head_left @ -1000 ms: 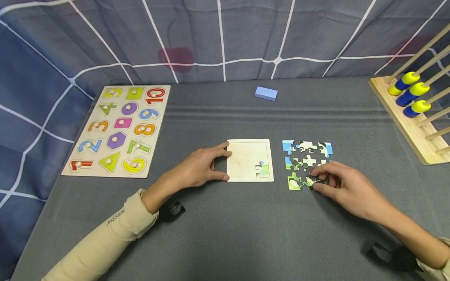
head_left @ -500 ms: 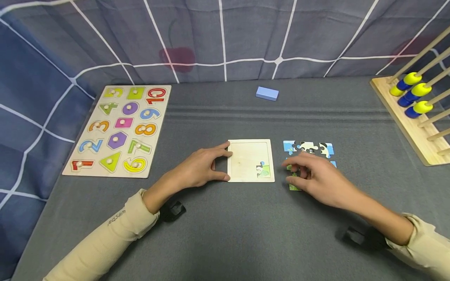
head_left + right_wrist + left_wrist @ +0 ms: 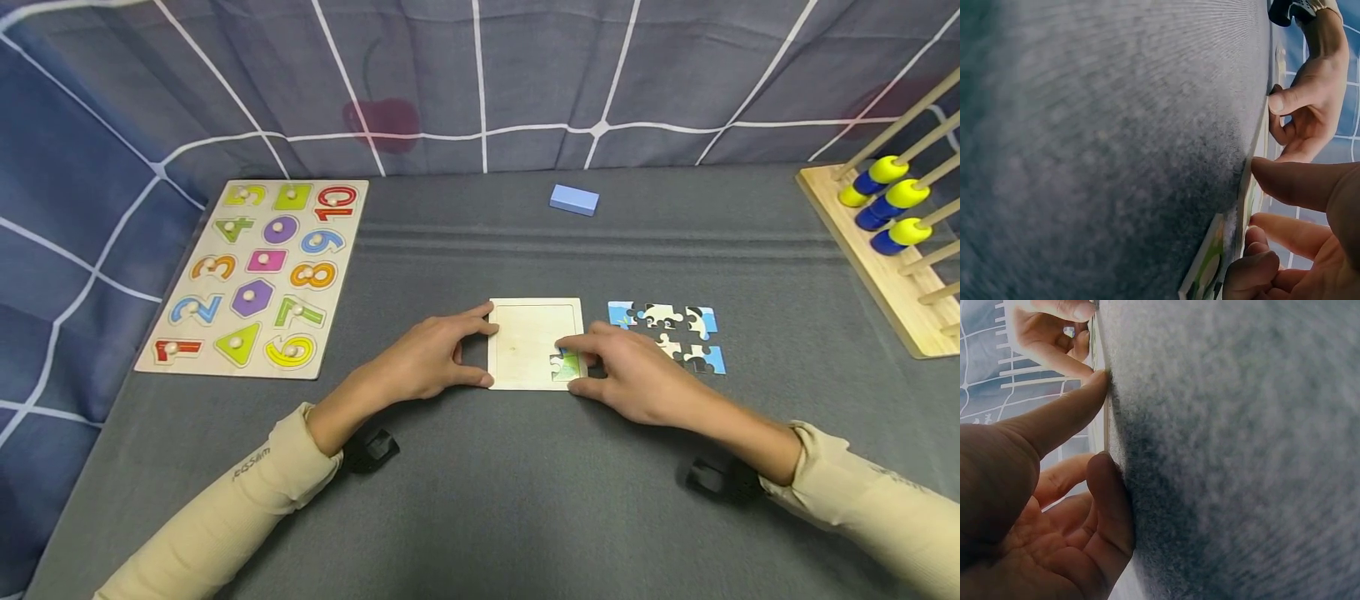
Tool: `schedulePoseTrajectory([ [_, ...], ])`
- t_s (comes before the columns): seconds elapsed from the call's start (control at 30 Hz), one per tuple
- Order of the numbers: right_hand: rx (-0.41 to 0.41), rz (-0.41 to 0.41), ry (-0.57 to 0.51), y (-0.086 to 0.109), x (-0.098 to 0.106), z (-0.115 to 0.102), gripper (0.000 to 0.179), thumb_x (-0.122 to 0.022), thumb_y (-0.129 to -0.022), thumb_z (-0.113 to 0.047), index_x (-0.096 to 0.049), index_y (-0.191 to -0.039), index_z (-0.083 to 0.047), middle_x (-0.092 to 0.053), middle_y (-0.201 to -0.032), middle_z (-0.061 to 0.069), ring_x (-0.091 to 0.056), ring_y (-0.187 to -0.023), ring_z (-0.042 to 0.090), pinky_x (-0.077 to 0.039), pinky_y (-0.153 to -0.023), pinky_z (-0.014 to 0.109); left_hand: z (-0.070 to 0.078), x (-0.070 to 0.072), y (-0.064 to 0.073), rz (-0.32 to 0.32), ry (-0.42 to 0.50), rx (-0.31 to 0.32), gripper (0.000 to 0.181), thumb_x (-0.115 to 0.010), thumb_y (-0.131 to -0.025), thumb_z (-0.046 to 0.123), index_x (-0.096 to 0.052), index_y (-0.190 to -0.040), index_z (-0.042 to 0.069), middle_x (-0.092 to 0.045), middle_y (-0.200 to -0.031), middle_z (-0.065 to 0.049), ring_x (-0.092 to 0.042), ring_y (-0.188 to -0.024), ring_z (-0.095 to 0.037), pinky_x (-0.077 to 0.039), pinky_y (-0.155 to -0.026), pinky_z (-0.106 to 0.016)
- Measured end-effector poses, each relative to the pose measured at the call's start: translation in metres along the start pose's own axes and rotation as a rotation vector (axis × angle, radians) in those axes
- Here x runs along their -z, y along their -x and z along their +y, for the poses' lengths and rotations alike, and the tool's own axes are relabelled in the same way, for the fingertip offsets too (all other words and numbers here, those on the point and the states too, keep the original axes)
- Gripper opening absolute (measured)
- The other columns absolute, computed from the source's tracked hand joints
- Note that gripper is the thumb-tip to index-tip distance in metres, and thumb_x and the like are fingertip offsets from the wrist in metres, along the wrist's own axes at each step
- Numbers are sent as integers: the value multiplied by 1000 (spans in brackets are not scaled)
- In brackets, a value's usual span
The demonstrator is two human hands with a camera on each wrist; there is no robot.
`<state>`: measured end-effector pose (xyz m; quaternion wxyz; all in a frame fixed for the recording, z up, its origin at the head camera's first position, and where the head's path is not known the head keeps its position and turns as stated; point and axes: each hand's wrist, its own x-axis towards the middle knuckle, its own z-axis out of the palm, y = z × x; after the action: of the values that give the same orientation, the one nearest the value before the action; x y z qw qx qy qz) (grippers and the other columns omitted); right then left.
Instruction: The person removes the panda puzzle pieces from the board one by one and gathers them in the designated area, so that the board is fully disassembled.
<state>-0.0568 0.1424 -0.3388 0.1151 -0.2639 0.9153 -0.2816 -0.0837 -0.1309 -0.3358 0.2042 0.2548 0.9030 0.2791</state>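
A shallow square wooden puzzle board [image 3: 517, 333] lies mid-table in the head view. One panda jigsaw piece [image 3: 567, 368], green with white and black, sits in its lower right corner. My left hand [image 3: 420, 357] holds the board's left edge, thumb near the front corner and index finger further back. Over the right edge is my right hand [image 3: 637, 373]; its thumb and index finger stand apart around the corner piece, and I see nothing held. Loose panda pieces [image 3: 663, 317] lie in rows to the right, partly hidden by this hand. A green piece [image 3: 1205, 265] lies beside it in the right wrist view.
At the left lies a number and shape peg board [image 3: 251, 279]. A blue block [image 3: 574, 200] rests near the back edge. Toward the right stands a wooden bead rack [image 3: 862, 250] with upright rods. A grid-patterned curtain [image 3: 420, 83] borders the back and left.
My right hand has moved left from the loose pieces to the board's right edge, and its thumb and index finger are further apart. My left hand has stayed on the board.
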Motion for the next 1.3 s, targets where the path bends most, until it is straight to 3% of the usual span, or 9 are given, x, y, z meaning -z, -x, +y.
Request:
schedulePoseTrajectory([
  [0.37,-11,14,9,1,1,-4,41,-82,-80,-14,-70,-118,-8,-53,-85,-3,-45,-69,12,-37,-64,33,2,0,0,-1,-1,6,62,-82,-82,26,-59,-136,8,-34,-157,-7,-51,-59,-6,-42,-61,-26],
  [1.0,-44,91,-72,0,2,-4,33,-84,-76,-8,-70,-105,-15,-58,-99,1,-53,-83,18,-40,-70,38,2,0,0,12,-3,2,61,-83,-81,26,-60,-135,7,-36,-156,-8,-51,-59,-6,-43,-59,-26],
  [1.3,-27,56,-159,-2,2,-7,23,-71,-83,0,-62,-97,-16,-51,-70,-5,-46,-63,11,-38,-60,33,2,0,-1,7,1,1,61,-83,-81,25,-60,-135,7,-36,-156,-8,-51,-60,-6,-43,-59,-25],
])
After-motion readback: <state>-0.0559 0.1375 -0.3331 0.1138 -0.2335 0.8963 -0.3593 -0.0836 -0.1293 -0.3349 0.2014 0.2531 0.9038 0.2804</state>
